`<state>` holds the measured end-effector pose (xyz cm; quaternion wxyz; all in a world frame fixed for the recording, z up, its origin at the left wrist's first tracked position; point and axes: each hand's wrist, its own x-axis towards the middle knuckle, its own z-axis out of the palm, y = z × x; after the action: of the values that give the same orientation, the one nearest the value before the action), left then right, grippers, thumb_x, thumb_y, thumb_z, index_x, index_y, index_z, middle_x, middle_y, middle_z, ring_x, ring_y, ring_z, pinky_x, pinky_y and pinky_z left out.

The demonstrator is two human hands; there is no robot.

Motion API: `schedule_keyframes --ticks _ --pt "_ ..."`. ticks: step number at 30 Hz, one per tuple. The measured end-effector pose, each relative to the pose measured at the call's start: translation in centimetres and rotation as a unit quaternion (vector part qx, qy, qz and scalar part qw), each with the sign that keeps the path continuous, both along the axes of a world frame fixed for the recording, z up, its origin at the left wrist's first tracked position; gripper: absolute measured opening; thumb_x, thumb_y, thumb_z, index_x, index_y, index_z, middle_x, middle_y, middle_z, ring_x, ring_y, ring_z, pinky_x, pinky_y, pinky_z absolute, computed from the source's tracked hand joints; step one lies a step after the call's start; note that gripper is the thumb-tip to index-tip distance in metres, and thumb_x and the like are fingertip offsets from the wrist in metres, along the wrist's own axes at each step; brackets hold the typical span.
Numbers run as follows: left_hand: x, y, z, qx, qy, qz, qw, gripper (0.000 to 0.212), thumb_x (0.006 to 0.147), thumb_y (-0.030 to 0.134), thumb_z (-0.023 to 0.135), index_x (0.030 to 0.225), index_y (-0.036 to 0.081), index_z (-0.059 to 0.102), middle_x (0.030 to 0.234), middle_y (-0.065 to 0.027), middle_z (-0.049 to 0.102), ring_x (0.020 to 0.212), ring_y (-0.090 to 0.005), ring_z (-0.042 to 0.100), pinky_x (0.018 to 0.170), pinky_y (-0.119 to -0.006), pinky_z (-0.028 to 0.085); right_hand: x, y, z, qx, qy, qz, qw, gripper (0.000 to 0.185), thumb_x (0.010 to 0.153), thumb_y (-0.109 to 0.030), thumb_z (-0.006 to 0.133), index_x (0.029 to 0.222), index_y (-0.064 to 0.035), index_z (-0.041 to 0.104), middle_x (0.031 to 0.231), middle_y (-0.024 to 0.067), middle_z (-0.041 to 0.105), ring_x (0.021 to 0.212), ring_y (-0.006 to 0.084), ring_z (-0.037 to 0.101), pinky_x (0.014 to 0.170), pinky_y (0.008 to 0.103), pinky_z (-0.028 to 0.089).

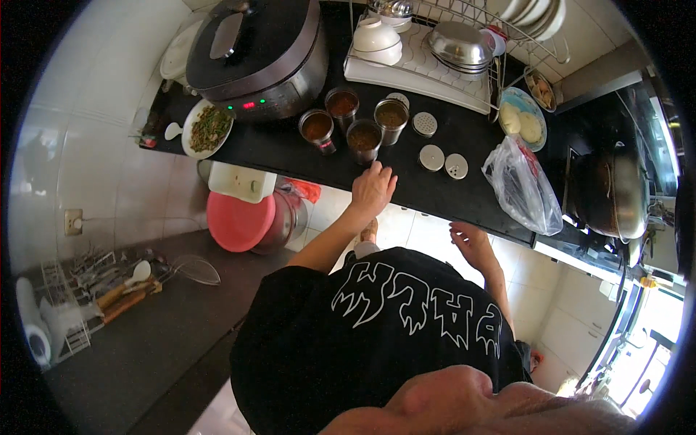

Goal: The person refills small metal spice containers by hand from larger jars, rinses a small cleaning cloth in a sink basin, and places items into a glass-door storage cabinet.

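Observation:
My left hand is at the front edge of the black counter, its fingertips by the base of a stainless steel shaker cup holding dark brown seasoning. Whether they touch it or grip it, I cannot tell. Close around stand more lidless steel cups: one with orange-brown powder, one with reddish powder and one with brownish seasoning. Perforated round lids lie to their right, among them one with many holes, a pale one and one with few holes. My right hand hangs before the counter edge, fingers loosely curled, holding nothing.
A multicooker with lit display stands back left, beside a plate of chopped food. Behind is a dish rack. At right are a clear plastic bag, a blue plate with pale pieces and a large pan.

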<state>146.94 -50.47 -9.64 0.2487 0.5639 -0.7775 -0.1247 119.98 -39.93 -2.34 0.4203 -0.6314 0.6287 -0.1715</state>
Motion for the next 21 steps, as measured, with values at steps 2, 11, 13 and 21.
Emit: schedule_keyframes --ticks 2,11,13,21 --pt "0.8 0.0 0.0 -0.002 0.029 -0.025 0.999 0.018 0.086 0.025 0.065 0.085 0.007 0.061 0.084 -0.0081 0.054 0.070 -0.0280 0.061 0.057 -0.039 0.049 -0.5 -1.5 -1.2 -0.033 -0.001 -0.050 0.998 0.027 0.086 -0.014 0.063 0.109 0.0008 0.065 0.101 0.0168 0.068 0.080 0.0243 0.067 0.071 0.0335 0.053" --pt "2.2 -0.3 -0.3 0.001 0.175 -0.031 0.984 0.013 0.080 0.016 0.071 0.079 0.009 0.060 0.077 -0.0046 0.055 0.062 -0.0237 0.060 0.052 -0.032 0.048 3.5 -11.7 -0.5 -0.221 0.242 -0.001 0.945 0.061 0.081 -0.019 0.070 0.134 -0.0063 0.043 0.127 0.0188 0.047 0.105 0.0335 0.058 0.085 0.0432 0.049" --pt "2.9 -0.4 0.0 0.041 0.237 0.025 0.970 0.013 0.080 0.016 0.071 0.081 0.008 0.061 0.076 -0.0041 0.057 0.060 -0.0234 0.059 0.051 -0.032 0.047 4.4 -12.9 -0.7 -0.127 0.294 -0.021 0.947 0.065 0.080 -0.021 0.072 0.136 -0.0087 0.041 0.128 0.0189 0.045 0.114 0.0366 0.051 0.089 0.0455 0.047" --pt "4.2 -2.1 0.6 0.061 0.233 0.024 0.970 0.025 0.083 0.018 0.070 0.104 0.006 0.065 0.073 -0.0074 0.063 0.062 -0.0231 0.062 0.055 -0.033 0.049 3.7 -14.8 -2.1 -0.102 0.312 -0.032 0.944 0.059 0.078 -0.019 0.071 0.131 -0.0104 0.047 0.121 0.0135 0.053 0.110 0.0348 0.054 0.086 0.0441 0.048"
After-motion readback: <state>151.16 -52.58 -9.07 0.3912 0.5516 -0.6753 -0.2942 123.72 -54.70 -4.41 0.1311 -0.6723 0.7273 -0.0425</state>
